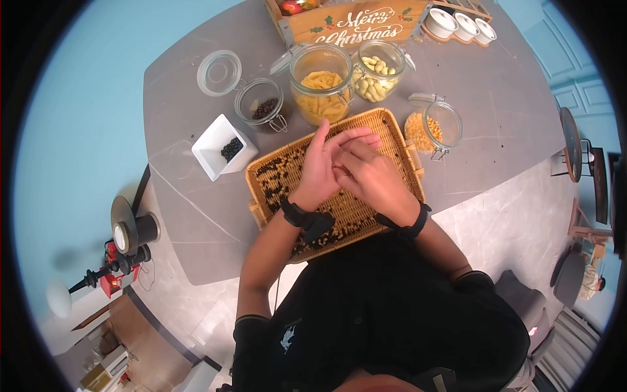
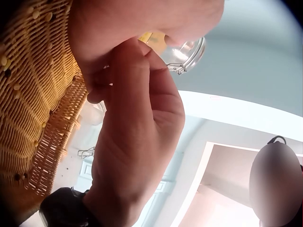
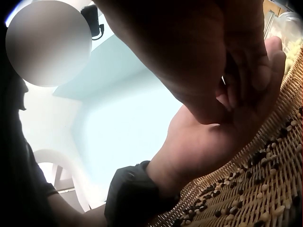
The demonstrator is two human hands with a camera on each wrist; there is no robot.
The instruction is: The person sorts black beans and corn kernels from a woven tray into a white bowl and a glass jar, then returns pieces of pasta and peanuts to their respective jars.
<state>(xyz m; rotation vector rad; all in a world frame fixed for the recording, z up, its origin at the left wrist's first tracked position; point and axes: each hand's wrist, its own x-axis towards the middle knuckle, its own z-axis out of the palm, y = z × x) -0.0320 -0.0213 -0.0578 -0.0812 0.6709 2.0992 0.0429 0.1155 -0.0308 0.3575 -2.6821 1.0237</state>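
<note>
Over the wicker basket (image 1: 353, 212), my left hand (image 1: 318, 168) is held palm up, with its fingers extended and thumb raised. My right hand (image 1: 375, 178) reaches across, its bent fingertips down on the left palm. Whatever lies between those fingertips is hidden; I cannot tell if they pinch anything. Dark and pale beans (image 3: 236, 203) lie scattered on the basket's woven floor, thickest along its left and near sides in the head view. In the left wrist view, the right hand (image 2: 135, 113) meets the left hand (image 2: 151, 19) from below.
A white square bowl (image 1: 212, 163) holding black beans stands left of the basket. Behind are jars of dark beans (image 1: 264, 108), pasta (image 1: 320, 95) and pale nuts (image 1: 375, 85). A jar of yellow kernels (image 1: 421, 134) lies tipped at the right. A Merry Christmas crate (image 1: 359, 23) stands farther back.
</note>
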